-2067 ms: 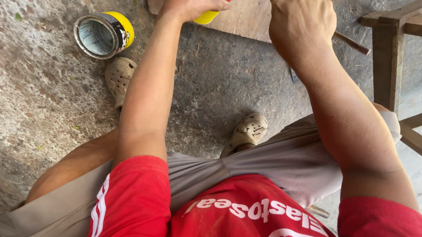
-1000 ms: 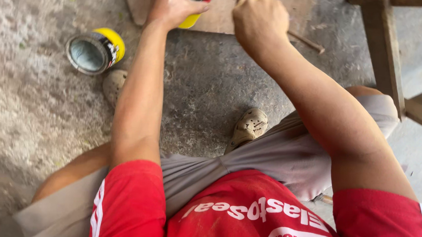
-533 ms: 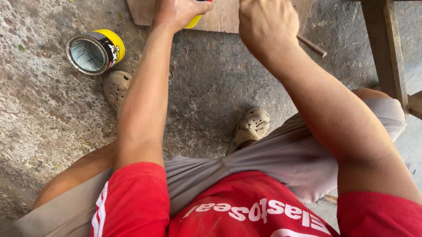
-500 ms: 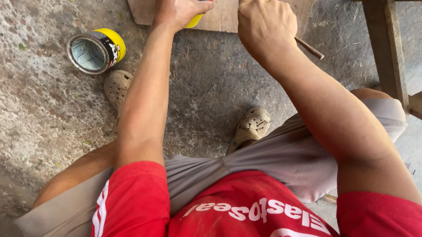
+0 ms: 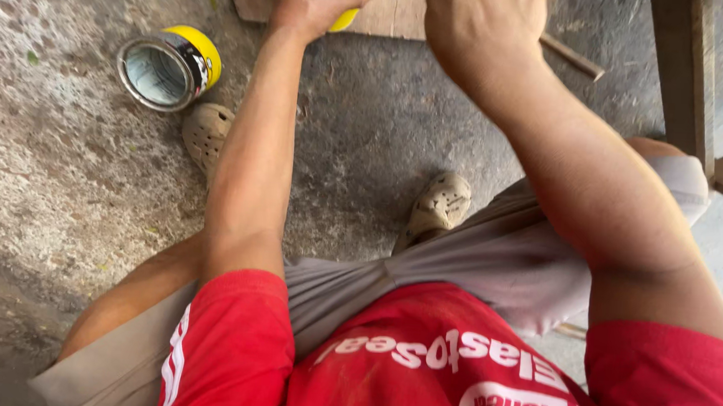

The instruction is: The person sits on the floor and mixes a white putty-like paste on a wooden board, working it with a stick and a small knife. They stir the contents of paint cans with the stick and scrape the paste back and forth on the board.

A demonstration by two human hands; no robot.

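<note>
My left hand (image 5: 311, 3) grips a yellow can (image 5: 348, 16) at the top edge of the view; only the can's lower part shows. The can stands on a flat wooden board (image 5: 394, 13) lying on the concrete floor. My right hand (image 5: 481, 26) is closed around a thin wooden stick (image 5: 573, 57), whose end pokes out to the right of the fist. Where the stick's other end goes is cut off by the frame.
A second yellow can (image 5: 169, 66) lies on its side, open end toward me, on the rough concrete at the left. My two beige clog shoes (image 5: 207, 133) (image 5: 438, 206) rest below it. A wooden stool or table leg (image 5: 687, 81) stands at the right.
The view has tilted down a little, so both hands and the held can sit higher in the frame. My right fist has shifted slightly on the stick.
</note>
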